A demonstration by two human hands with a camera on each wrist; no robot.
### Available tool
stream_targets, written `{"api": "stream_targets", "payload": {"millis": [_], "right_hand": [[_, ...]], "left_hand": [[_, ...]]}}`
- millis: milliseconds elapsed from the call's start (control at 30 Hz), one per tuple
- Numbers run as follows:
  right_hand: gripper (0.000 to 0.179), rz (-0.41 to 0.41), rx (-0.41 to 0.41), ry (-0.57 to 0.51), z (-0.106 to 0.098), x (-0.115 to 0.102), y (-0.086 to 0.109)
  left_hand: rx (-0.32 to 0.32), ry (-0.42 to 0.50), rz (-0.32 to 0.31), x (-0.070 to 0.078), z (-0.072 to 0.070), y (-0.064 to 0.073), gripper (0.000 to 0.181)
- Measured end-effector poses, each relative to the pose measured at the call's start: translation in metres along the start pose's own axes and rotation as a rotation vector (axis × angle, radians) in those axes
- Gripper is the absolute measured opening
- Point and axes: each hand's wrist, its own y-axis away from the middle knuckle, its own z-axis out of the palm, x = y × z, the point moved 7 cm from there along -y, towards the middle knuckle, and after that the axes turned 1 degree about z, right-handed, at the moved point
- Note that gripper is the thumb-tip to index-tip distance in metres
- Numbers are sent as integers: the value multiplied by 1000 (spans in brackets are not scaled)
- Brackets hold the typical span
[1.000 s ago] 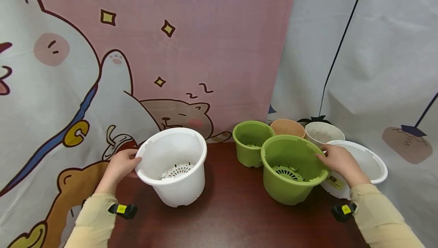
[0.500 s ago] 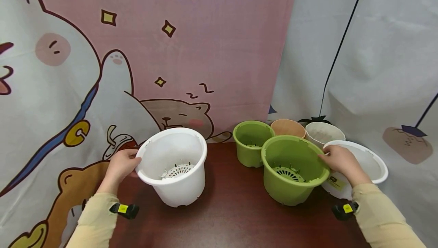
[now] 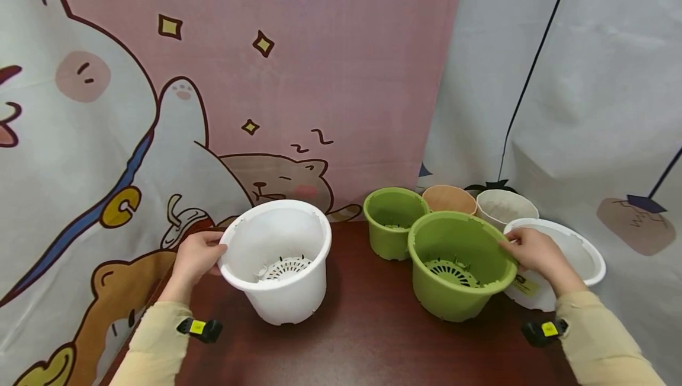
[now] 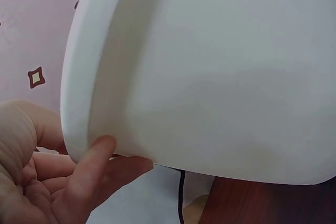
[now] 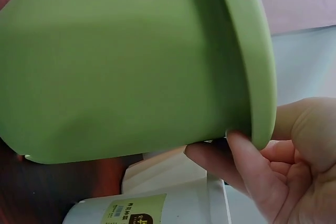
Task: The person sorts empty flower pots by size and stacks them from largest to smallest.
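On the left of the head view is a white plastic flower pot (image 3: 290, 303) with a slotted base inside. My left hand (image 3: 193, 260) grips its rim from the left; in the left wrist view the fingers (image 4: 97, 163) lie under the outer lip. A large green flower pot (image 3: 453, 306) of similar form is on the right. My right hand (image 3: 539, 257) pinches its rim at the right side, and the right wrist view has the fingertips (image 5: 244, 148) below the lip. Both pots face mouth up, leaning a little toward me.
Behind the large green pot stand a smaller green pot (image 3: 385, 244), an orange pot (image 3: 450, 199) and a cream pot (image 3: 506, 207). A white pot (image 3: 591, 256) with a yellow-green label sits beyond my right hand. A cartoon-printed cloth (image 3: 341, 78) borders the dark red table (image 3: 367, 327).
My left hand and the white pot it holds have shifted slightly to the right. The large green pot and my right hand have barely moved.
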Motion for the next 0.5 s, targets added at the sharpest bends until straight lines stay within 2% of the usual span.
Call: {"api": "stream_targets", "payload": {"millis": [300,500], "right_hand": [[22,2,4,-54,-7,-7,8],[35,18,7,-110,-19,-13,13]], "left_hand": [[-12,22,13,9,12,2,40],[-5,23,25,9,18,1,38]]}}
